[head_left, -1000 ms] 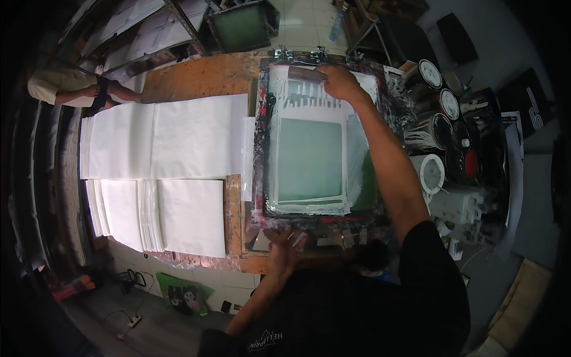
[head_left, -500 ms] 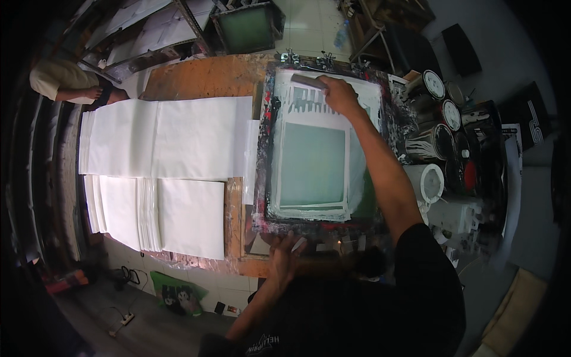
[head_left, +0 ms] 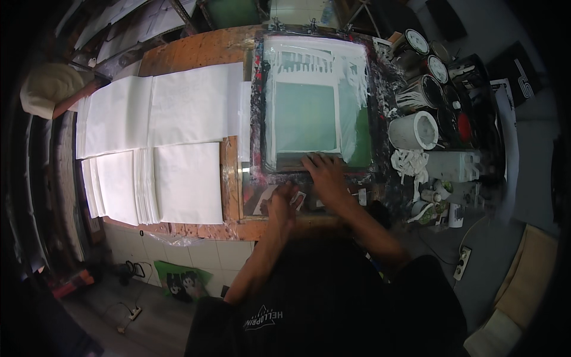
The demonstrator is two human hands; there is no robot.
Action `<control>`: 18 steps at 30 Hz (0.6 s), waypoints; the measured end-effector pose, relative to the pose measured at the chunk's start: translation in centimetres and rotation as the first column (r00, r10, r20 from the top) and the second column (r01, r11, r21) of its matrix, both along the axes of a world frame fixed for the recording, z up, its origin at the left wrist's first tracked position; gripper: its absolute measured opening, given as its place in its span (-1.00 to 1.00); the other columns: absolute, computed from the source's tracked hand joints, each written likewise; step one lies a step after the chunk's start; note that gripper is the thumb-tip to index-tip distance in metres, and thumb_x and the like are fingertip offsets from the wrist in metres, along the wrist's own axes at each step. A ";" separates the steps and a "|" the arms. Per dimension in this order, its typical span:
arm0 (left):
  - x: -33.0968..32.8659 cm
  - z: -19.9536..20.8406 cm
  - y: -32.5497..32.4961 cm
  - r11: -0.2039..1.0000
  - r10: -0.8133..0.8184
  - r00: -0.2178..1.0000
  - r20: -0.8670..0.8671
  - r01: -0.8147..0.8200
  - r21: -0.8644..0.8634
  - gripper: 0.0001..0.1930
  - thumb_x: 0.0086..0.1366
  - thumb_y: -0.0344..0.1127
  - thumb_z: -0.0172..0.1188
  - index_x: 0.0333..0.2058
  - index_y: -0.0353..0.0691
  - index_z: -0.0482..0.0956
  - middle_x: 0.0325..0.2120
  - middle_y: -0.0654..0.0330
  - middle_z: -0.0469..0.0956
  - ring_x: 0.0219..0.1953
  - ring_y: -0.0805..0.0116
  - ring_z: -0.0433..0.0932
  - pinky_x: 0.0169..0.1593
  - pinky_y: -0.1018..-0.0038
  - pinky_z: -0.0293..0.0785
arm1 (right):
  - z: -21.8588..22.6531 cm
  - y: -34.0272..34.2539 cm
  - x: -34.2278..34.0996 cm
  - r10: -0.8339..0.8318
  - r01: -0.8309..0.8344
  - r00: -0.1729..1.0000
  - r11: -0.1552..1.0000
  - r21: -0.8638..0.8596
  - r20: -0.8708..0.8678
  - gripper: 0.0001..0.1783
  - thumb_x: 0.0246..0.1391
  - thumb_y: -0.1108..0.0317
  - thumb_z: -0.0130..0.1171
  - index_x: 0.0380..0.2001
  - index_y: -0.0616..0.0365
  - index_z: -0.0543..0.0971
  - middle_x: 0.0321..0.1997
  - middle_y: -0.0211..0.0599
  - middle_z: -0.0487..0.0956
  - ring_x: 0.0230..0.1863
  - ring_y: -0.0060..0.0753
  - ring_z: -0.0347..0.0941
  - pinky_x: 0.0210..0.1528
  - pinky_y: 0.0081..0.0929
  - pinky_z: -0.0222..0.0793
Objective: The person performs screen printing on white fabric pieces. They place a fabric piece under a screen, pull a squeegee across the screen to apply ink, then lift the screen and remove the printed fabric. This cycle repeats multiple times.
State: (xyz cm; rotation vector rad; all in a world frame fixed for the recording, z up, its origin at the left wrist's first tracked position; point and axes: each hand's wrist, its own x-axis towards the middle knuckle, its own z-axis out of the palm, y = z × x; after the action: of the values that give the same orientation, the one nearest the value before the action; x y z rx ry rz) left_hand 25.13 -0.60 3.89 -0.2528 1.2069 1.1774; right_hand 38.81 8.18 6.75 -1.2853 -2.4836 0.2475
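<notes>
A silk-screen printing frame [head_left: 257, 113] lies on the wooden table, its greenish mesh [head_left: 306, 116] smeared with white ink. My right hand [head_left: 326, 174] is closed on a squeegee [head_left: 290, 160] at the near end of the mesh, fingers over its top; the hand hides much of the tool. At the near edge of the frame, my left hand [head_left: 284, 199] has its fingers curled against the rim. Left of the screen lie stacks of white sheets [head_left: 190, 104], in a far and a near row.
Ink cans [head_left: 425, 89] and a white bucket [head_left: 423, 131] crowd the right side, with crumpled white cloth [head_left: 410, 165] and a translucent container [head_left: 449, 165] nearer. Hinge clamps [head_left: 313, 25] sit along the frame's far edge. Another person's arm [head_left: 74, 100] reaches in at far left.
My right hand has drawn the squeegee from the far end of the mesh to the near end. My left hand stays by the frame's near edge. The view has tilted downward.
</notes>
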 end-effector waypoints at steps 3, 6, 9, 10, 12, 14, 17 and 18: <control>0.0 -0.8 0.1 1.000 0.022 1.000 -0.009 -0.022 -0.010 -0.67 0.43 -0.29 0.00 0.09 -0.28 0.40 0.02 0.11 0.45 0.16 0.18 0.42 0.23 0.01 0.30 | -0.1 0.3 0.0 -0.024 0.024 1.000 0.990 -0.136 -0.004 -0.41 -0.11 0.62 0.17 0.09 0.06 0.54 0.00 -0.14 0.65 0.09 -0.07 0.52 0.12 -0.08 0.29; 0.0 -0.8 -0.2 1.000 0.019 1.000 -0.021 -0.019 -0.004 -0.68 0.45 -0.28 -0.04 0.09 -0.28 0.40 0.02 0.10 0.45 0.18 0.16 0.41 0.22 0.00 0.29 | 0.7 1.8 0.4 -0.060 0.022 0.995 0.912 -0.410 -0.081 -0.42 -0.10 0.58 0.17 0.10 0.09 0.53 0.05 -0.14 0.62 0.13 -0.05 0.49 0.16 -0.04 0.24; -0.4 -0.6 -0.6 1.000 -0.015 1.000 -0.016 0.014 -0.006 -0.65 0.46 -0.25 -0.04 0.11 -0.29 0.39 0.05 0.08 0.44 0.22 0.15 0.39 0.24 -0.01 0.27 | 1.0 0.1 0.5 0.024 0.026 0.996 0.844 -0.535 0.086 -0.43 -0.07 0.56 0.16 0.11 0.12 0.52 0.11 -0.12 0.59 0.19 -0.01 0.46 0.21 0.01 0.18; -0.5 -0.7 -0.6 1.000 -0.023 1.000 -0.005 0.023 -0.013 -0.65 0.46 -0.24 -0.04 0.12 -0.29 0.38 0.06 0.08 0.43 0.23 0.15 0.38 0.24 -0.02 0.26 | 0.0 -1.0 0.5 0.008 0.027 0.996 0.914 -0.406 0.086 -0.42 -0.08 0.55 0.17 0.12 0.12 0.52 0.11 -0.12 0.59 0.19 -0.01 0.45 0.22 0.03 0.17; -0.6 -0.7 -0.5 1.000 -0.028 1.000 0.007 0.028 -0.011 -0.64 0.46 -0.23 -0.03 0.12 -0.29 0.38 0.09 0.06 0.42 0.24 0.14 0.37 0.26 -0.01 0.25 | -2.1 -2.6 -0.2 -0.015 0.026 0.997 0.992 -0.126 0.081 -0.41 -0.08 0.54 0.17 0.13 0.11 0.52 0.12 -0.13 0.58 0.19 -0.02 0.45 0.23 0.06 0.16; -0.7 -0.5 -0.2 1.000 -0.020 1.000 0.009 0.020 0.008 -0.63 0.46 -0.22 -0.03 0.12 -0.28 0.37 0.10 0.05 0.41 0.26 0.13 0.35 0.27 -0.01 0.24 | -2.7 -2.1 -0.5 -0.039 0.046 0.997 0.995 -0.092 0.070 -0.39 -0.09 0.56 0.16 0.14 0.11 0.51 0.13 -0.13 0.57 0.19 -0.03 0.45 0.24 0.07 0.14; -1.1 -1.9 -0.3 0.999 -0.010 1.000 0.005 0.009 0.035 -0.63 0.44 -0.17 -0.01 0.11 -0.24 0.37 0.13 0.05 0.39 0.27 0.11 0.33 0.28 -0.05 0.21 | -2.8 0.6 -1.4 -0.055 0.056 0.998 0.998 -0.041 0.038 -0.41 -0.10 0.59 0.15 0.11 0.11 0.52 0.12 -0.14 0.58 0.18 -0.05 0.45 0.22 0.06 0.15; -0.8 -2.2 -0.2 1.000 0.003 1.000 0.002 -0.003 0.028 -0.62 0.44 -0.15 0.00 0.11 -0.23 0.37 0.14 0.06 0.39 0.27 0.10 0.33 0.28 -0.07 0.19 | -3.1 2.2 -1.6 -0.053 0.054 0.998 0.998 -0.022 0.030 -0.42 -0.10 0.60 0.14 0.10 0.12 0.53 0.11 -0.15 0.58 0.17 -0.06 0.46 0.21 0.06 0.16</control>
State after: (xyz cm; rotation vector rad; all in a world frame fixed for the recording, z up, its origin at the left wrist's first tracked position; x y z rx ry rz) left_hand 24.29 -0.77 1.69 -0.2342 1.1881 1.1959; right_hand 37.23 10.36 3.62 -1.3722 -2.4731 0.2458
